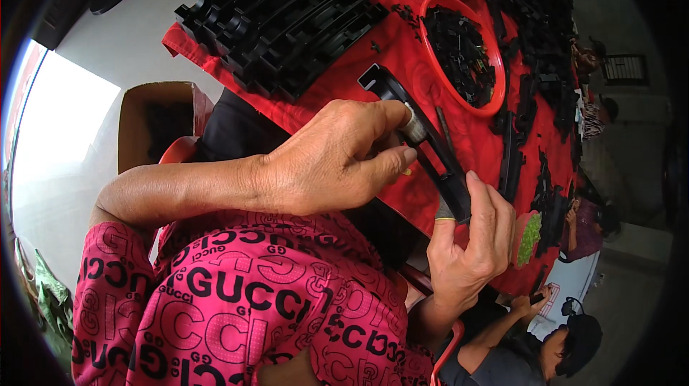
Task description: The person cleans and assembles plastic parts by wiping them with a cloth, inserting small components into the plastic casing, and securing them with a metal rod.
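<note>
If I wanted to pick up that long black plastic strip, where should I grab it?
Probably grip the long curved black plastic strip at both ends, across its narrow width, as the left hand and right hand do now. It is long and thin, so two spread grips should keep it steady.

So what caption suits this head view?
Both hands, left hand and right hand, hold a long black plastic part over a red-covered table.

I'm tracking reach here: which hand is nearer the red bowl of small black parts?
Left. The left hand grips the long black plastic strip at its upper end, just beside the red bowl. The right hand holds the strip's lower end, farther from the bowl.
</note>
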Demonstrator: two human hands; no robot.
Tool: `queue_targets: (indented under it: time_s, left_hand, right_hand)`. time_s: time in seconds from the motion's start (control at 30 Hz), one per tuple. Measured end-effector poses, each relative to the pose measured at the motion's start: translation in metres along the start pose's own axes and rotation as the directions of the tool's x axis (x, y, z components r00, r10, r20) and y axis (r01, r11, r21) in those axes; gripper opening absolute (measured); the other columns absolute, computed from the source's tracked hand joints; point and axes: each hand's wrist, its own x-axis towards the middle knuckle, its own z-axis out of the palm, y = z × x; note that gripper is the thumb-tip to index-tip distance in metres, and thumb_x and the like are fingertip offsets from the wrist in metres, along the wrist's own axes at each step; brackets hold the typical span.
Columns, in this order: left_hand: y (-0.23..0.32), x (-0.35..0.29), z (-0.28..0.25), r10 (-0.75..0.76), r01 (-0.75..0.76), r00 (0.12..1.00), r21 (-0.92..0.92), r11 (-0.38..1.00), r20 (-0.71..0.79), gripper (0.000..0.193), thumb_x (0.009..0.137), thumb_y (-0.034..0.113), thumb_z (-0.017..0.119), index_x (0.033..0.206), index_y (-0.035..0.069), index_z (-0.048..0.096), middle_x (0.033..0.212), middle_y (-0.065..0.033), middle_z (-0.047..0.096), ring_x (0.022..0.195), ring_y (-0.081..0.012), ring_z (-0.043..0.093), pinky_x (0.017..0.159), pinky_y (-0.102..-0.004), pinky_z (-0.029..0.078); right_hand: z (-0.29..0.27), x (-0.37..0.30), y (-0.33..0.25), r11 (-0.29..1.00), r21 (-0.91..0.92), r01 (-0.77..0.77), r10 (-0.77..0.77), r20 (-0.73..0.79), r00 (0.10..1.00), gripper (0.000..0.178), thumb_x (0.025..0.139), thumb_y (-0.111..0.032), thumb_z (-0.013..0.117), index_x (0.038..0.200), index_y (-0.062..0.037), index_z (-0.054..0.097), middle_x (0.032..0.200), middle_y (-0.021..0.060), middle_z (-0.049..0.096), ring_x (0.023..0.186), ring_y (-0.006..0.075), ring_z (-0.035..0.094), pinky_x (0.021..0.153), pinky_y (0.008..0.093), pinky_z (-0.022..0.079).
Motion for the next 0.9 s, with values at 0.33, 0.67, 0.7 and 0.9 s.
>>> queue_targets:
  time_s: [0.33,0.67,0.7,0.9]
  left_hand:
    - [0.028,0.000,-0.024,0.008,-0.045,0.990,0.255,0.966,0.144,0.024,0.101,0.013,0.066,0.117,-0.005,0.066,0.072,-0.0086,0.065,0.067,-0.0110,0.064,0.057,-0.0303,0.047]
    - [0.009,0.005,-0.031,0.227,-0.328,0.945,0.663,0.673,0.237,0.039,0.095,0.033,0.072,0.119,0.002,0.069,0.101,-0.0147,0.064,0.097,-0.0336,0.062,0.086,-0.0460,0.049]
    - [0.004,0.005,-0.030,0.085,-0.280,0.944,0.641,0.715,0.318,0.040,0.096,0.034,0.072,0.119,0.002,0.069,0.102,-0.0156,0.064,0.099,-0.0347,0.062,0.086,-0.0467,0.050]
    - [-0.006,0.009,-0.025,0.035,-0.205,0.946,0.512,0.834,0.322,0.039,0.101,0.036,0.066,0.115,0.000,0.066,0.100,-0.0185,0.065,0.094,-0.0410,0.065,0.084,-0.0494,0.052]
  right_hand:
    - [-0.004,-0.004,0.007,0.993,0.114,-0.039,0.031,0.069,0.997,0.052,0.067,0.005,0.073,0.118,-0.0035,0.074,0.098,0.0115,0.069,0.081,0.0292,0.067,0.068,0.0401,0.055]
    - [-0.005,-0.004,0.012,0.963,0.265,-0.046,-0.001,0.173,0.985,0.054,0.062,0.006,0.071,0.114,-0.0045,0.075,0.098,0.0115,0.068,0.080,0.0298,0.065,0.069,0.0407,0.054]
    - [-0.002,-0.002,0.013,0.960,0.277,-0.039,-0.019,0.203,0.979,0.053,0.061,0.007,0.071,0.113,-0.0046,0.075,0.098,0.0113,0.068,0.082,0.0302,0.065,0.072,0.0412,0.054]
    - [0.003,-0.008,0.022,0.947,0.307,-0.091,0.014,0.243,0.970,0.056,0.062,0.007,0.070,0.116,-0.0062,0.075,0.105,0.0105,0.070,0.094,0.0320,0.064,0.081,0.0420,0.053]
